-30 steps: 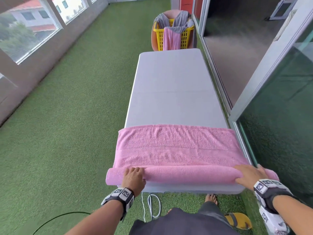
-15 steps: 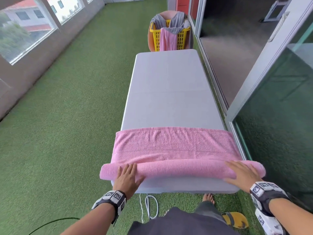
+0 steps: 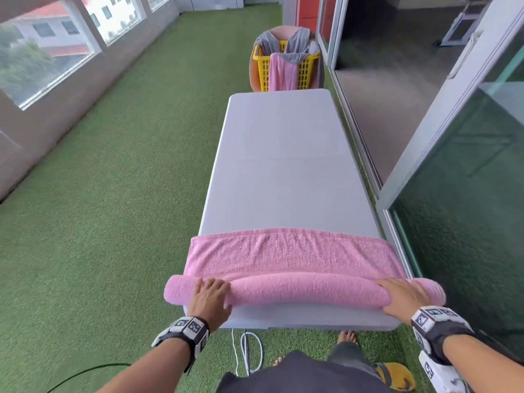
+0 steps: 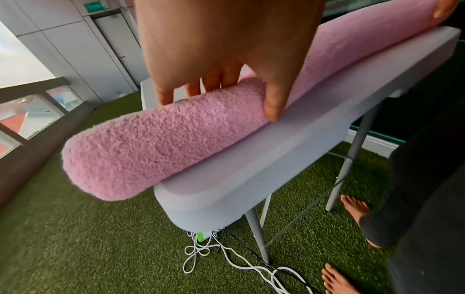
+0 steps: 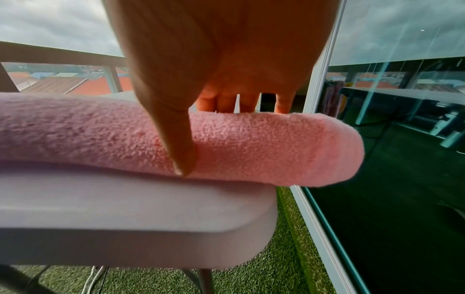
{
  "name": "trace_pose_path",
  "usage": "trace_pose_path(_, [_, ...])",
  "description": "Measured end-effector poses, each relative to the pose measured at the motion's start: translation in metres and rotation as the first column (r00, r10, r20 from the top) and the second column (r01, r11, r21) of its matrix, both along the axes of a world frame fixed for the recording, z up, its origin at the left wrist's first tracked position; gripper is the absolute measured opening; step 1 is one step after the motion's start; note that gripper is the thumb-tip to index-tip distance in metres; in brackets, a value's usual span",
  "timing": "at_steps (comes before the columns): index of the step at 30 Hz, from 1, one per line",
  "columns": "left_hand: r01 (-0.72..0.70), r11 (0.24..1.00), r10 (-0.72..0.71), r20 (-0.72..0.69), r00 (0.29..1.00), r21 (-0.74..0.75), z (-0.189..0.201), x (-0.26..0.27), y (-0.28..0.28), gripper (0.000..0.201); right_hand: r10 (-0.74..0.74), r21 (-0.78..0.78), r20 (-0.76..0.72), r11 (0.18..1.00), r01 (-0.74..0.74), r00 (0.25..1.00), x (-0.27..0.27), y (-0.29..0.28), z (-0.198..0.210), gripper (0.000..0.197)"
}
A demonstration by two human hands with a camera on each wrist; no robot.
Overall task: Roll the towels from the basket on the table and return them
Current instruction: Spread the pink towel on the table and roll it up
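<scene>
A pink towel lies across the near end of the long grey table (image 3: 283, 165). Its near part is wound into a thick roll (image 3: 306, 290) and its far part (image 3: 292, 253) still lies flat. Both ends of the roll overhang the table's sides. My left hand (image 3: 209, 293) presses on the roll near its left end, fingers laid over the top, thumb (image 4: 273, 107) on the near side. My right hand (image 3: 402, 293) presses near the right end the same way, thumb (image 5: 181, 155) down the roll's front. The yellow basket (image 3: 306, 69) stands beyond the table's far end.
Grey and pink cloths (image 3: 280, 72) hang over the basket's rim. A glass sliding door (image 3: 453, 222) runs close along the table's right side. A windowed wall (image 3: 56, 89) stands far to the left across green turf. White cables (image 4: 208, 252) lie under the near table end by my bare feet.
The roll has moved away from me along the table and grown thicker, and the flat part has shortened. Both hands stayed on the roll and moved forward with it.
</scene>
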State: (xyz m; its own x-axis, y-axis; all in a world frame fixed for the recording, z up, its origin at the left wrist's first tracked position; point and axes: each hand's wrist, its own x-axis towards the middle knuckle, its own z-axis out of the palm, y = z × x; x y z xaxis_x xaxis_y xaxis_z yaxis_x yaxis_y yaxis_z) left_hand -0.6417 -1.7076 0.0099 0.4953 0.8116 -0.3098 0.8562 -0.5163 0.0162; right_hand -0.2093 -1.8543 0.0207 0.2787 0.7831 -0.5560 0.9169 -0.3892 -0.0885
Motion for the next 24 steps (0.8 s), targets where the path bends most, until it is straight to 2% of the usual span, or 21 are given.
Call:
trace_pose_path(2, [0.001, 1.000, -0.002, 0.032, 0.999, 0.008, 0.007, 0.003, 0.005, 0.039, 0.005, -0.070, 0.076, 0.998, 0.000, 0.997, 0.002, 0.006, 0.004, 0.050])
trace_pose_path(3, [-0.006, 1.000, 0.006, 0.047, 0.999, -0.012, 0.009, 0.004, 0.009, 0.038, -0.002, -0.096, 0.075, 0.995, 0.009, 0.997, 0.004, 0.012, 0.008, 0.045])
trace_pose_path(4, [-0.024, 0.999, 0.026, 0.065, 0.998, -0.028, 0.010, 0.005, 0.014, 0.042, -0.016, -0.094, 0.062, 0.995, 0.022, 0.998, 0.006, 0.017, 0.011, 0.046])
trace_pose_path(7, [-0.101, 0.992, 0.109, 0.115, 0.987, -0.073, 0.005, 0.003, 0.024, 0.062, -0.072, 0.068, 0.035, 0.995, 0.070, 0.997, 0.011, 0.030, 0.010, 0.051])
trace_pose_path(8, [-0.088, 0.992, 0.098, 0.107, 0.989, -0.093, 0.003, 0.001, 0.025, 0.068, -0.065, 0.108, 0.015, 0.992, 0.063, 0.998, 0.009, 0.030, 0.008, 0.055])
trace_pose_path(10, [-0.014, 0.995, 0.020, 0.067, 0.998, -0.094, 0.000, -0.002, 0.021, 0.077, -0.007, 0.084, -0.024, 0.996, 0.009, 1.000, 0.001, 0.021, 0.004, 0.072])
trace_pose_path(12, [0.042, 0.999, -0.040, 0.071, 0.997, -0.032, -0.003, -0.004, 0.018, 0.065, -0.004, 0.066, 0.009, 0.998, 0.003, 1.000, -0.005, 0.009, -0.003, 0.075])
trace_pose_path(14, [0.055, 0.998, -0.057, 0.109, 0.992, 0.015, -0.001, -0.002, 0.021, 0.044, -0.035, 0.106, 0.030, 0.994, 0.032, 0.999, -0.003, 0.009, -0.004, 0.063])
trace_pose_path(16, [0.030, 1.000, -0.031, 0.107, 0.994, 0.007, 0.004, 0.004, 0.032, 0.035, -0.042, 0.099, 0.038, 0.994, 0.038, 0.998, 0.003, 0.024, 0.001, 0.049])
trace_pose_path(18, [-0.024, 1.000, 0.026, 0.134, 0.991, -0.020, 0.005, 0.012, 0.044, 0.041, -0.061, 0.088, 0.045, 0.995, 0.056, 0.997, 0.006, 0.043, 0.006, 0.047])
trace_pose_path(20, [-0.082, 0.995, 0.091, 0.200, 0.976, -0.051, -0.001, 0.015, 0.052, 0.055, -0.078, 0.154, 0.070, 0.986, 0.067, 0.994, 0.007, 0.053, 0.002, 0.050])
trace_pose_path(21, [-0.071, 0.995, 0.084, 0.213, 0.973, -0.068, -0.005, 0.014, 0.055, 0.062, -0.061, 0.177, 0.067, 0.983, 0.048, 0.996, 0.006, 0.052, 0.000, 0.056])
trace_pose_path(23, [0.033, 0.999, -0.025, 0.189, 0.982, -0.039, -0.012, 0.008, 0.055, 0.074, 0.017, 0.155, 0.050, 0.988, -0.024, 0.999, 0.002, 0.043, -0.003, 0.070])
trace_pose_path(24, [0.085, 0.996, -0.081, 0.176, 0.981, -0.019, -0.014, 0.005, 0.053, 0.072, 0.040, 0.134, 0.051, 0.990, -0.046, 0.998, -0.001, 0.038, -0.004, 0.073])
